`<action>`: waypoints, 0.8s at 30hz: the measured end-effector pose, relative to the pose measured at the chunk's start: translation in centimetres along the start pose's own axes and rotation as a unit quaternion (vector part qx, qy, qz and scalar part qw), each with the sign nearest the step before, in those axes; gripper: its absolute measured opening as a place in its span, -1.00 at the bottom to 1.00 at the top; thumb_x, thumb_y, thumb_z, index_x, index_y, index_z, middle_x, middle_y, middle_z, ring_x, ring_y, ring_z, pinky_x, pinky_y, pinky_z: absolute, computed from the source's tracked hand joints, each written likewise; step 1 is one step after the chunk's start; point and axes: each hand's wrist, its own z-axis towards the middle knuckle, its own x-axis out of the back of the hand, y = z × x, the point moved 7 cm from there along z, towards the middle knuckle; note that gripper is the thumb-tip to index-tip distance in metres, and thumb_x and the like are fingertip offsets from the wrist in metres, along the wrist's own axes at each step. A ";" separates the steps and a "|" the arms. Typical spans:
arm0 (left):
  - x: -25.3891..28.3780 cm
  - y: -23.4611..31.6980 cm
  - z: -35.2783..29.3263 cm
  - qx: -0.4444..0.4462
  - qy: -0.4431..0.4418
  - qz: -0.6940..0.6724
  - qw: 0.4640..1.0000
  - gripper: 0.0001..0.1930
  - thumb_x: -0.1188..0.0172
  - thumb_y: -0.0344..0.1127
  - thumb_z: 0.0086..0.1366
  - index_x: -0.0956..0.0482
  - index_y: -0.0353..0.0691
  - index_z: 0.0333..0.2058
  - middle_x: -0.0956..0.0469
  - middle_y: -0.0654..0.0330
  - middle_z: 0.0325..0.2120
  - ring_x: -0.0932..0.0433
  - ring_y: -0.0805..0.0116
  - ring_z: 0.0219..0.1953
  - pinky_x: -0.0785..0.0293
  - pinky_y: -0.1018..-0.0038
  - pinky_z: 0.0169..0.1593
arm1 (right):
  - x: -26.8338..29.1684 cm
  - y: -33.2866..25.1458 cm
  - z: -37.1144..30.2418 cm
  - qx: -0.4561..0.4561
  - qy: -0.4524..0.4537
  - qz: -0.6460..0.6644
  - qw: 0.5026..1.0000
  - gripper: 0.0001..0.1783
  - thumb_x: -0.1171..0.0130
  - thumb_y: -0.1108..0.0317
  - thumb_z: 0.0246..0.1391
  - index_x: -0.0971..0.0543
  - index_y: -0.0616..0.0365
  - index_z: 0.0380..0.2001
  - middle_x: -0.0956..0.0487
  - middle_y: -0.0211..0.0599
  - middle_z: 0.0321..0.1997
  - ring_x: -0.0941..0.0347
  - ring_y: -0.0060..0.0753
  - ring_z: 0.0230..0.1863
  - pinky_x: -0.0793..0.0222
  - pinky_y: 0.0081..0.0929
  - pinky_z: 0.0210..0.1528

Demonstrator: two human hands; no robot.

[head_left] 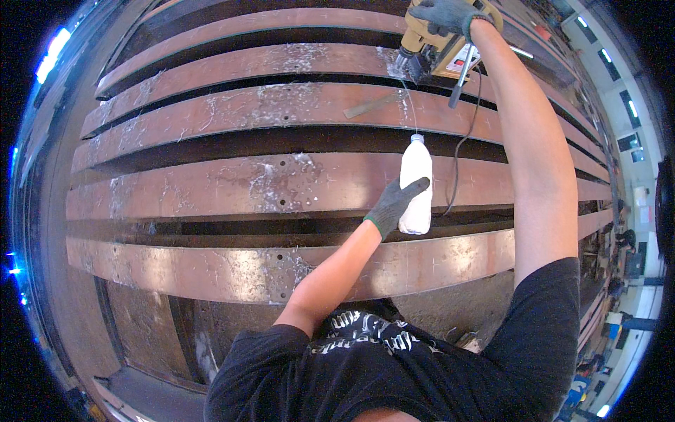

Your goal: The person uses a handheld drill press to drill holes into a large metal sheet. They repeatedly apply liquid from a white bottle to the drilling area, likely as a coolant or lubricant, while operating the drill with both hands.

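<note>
My left hand (394, 205), in a grey glove, is closed round a white plastic bottle (418, 176) tilted with its nozzle pointing away from me. A thin stream of liquid runs from the nozzle toward the cutter (403, 58) of a yellow magnetic drill (419, 34). My right hand (444, 15), gloved as well, grips the top of that drill at the far right. The drill stands on one of the brown steel beams (211, 184). A lever handle (460, 81) hangs at its side. Pale wet shavings lie round the cutter's tip.
Several steel beams run side by side across the view with dark gaps between them. Drilled holes (283, 202) and stringy shavings (292, 60) mark their tops. A flat metal strip (369, 105) lies near the drill. A dark cable (458, 144) trails down from the drill.
</note>
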 end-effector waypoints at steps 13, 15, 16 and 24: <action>0.6 -0.7 0.2 0.010 0.008 -0.030 0.999 -0.35 -0.42 0.05 0.28 -0.54 -0.39 0.11 -0.64 0.07 -0.13 -0.63 0.30 -0.16 -0.60 0.32 -0.08 | 0.1 -0.8 -0.1 0.004 0.001 -0.055 0.998 -0.43 -0.09 -0.18 0.27 -0.71 0.05 0.00 -0.74 -0.27 -0.31 -0.66 -0.24 -0.27 -0.50 -0.27 -0.11; 0.4 -0.9 0.4 0.014 0.005 -0.034 0.999 -0.36 -0.42 0.04 0.28 -0.54 -0.40 0.11 -0.64 0.07 -0.13 -0.63 0.30 -0.16 -0.60 0.33 -0.09 | 0.1 -0.3 0.3 0.012 0.008 -0.067 0.998 -0.44 -0.09 -0.18 0.27 -0.72 0.05 -0.02 -0.74 -0.27 -0.33 -0.65 -0.26 -0.30 -0.51 -0.28 -0.13; 0.5 -0.8 0.3 0.012 0.006 -0.026 1.000 -0.36 -0.42 0.04 0.28 -0.54 -0.40 0.11 -0.64 0.07 -0.12 -0.63 0.30 -0.16 -0.60 0.33 -0.09 | 0.0 -0.3 0.4 0.011 0.003 -0.058 0.998 -0.45 -0.10 -0.17 0.27 -0.72 0.05 -0.03 -0.74 -0.28 -0.33 -0.65 -0.26 -0.30 -0.51 -0.29 -0.14; 0.4 -0.4 0.3 0.007 -0.001 -0.017 1.000 -0.36 -0.41 0.03 0.28 -0.53 -0.39 0.11 -0.64 0.07 -0.11 -0.63 0.29 -0.14 -0.59 0.33 -0.08 | -0.1 -0.5 -0.1 -0.013 -0.008 -0.026 1.000 -0.46 -0.13 -0.17 0.27 -0.73 0.05 -0.05 -0.73 -0.29 -0.34 -0.64 -0.29 -0.30 -0.51 -0.29 -0.14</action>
